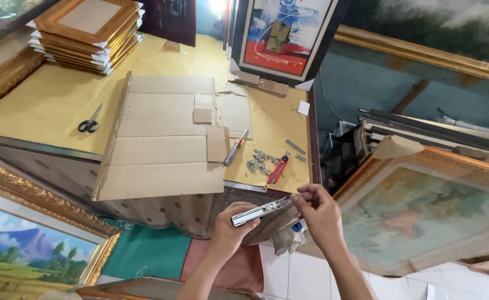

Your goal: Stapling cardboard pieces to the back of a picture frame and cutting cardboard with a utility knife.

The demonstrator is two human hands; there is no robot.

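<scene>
- Head view, looking down past the edge of a worktable (44, 105) covered in yellow paper, with both hands held low in front of it, over the tiled floor (305, 275).
- Left hand (230, 225) grips a long silver metal tool (260, 211), which looks like a staple gun, though its exact kind is hard to tell. The fingers are curled shut around its near end and the thumb lies along the side.
- Right hand (316, 214) meets the tool at its far end. Thumb and forefinger are pressed together in a pinch on the tip, and the other fingers are bent loosely beneath.
- The tool lies almost level between the two hands, just below the table edge and off the tabletop.
- Flat cardboard (161, 144) lies on the table, overhanging its near edge, with smaller cardboard scraps on top.
- Black-handled scissors (90, 123) lie left of the cardboard, well apart from the hands.
- Right of the cardboard lie a screwdriver (235, 148), a heap of small metal hangers (260, 161) and a red cutter (279, 167), the last two just beside each other.
- A stack of wooden frames (86, 33) sits at the far left corner of the table.
- A black-framed picture (283, 36) leans upright at the back.
- A gilt-framed landscape painting (27, 244) stands at lower left, and another gilt-framed painting (422, 211) leans at right.
- Green and red cloth (161, 253) lies on the floor under the forearms.
</scene>
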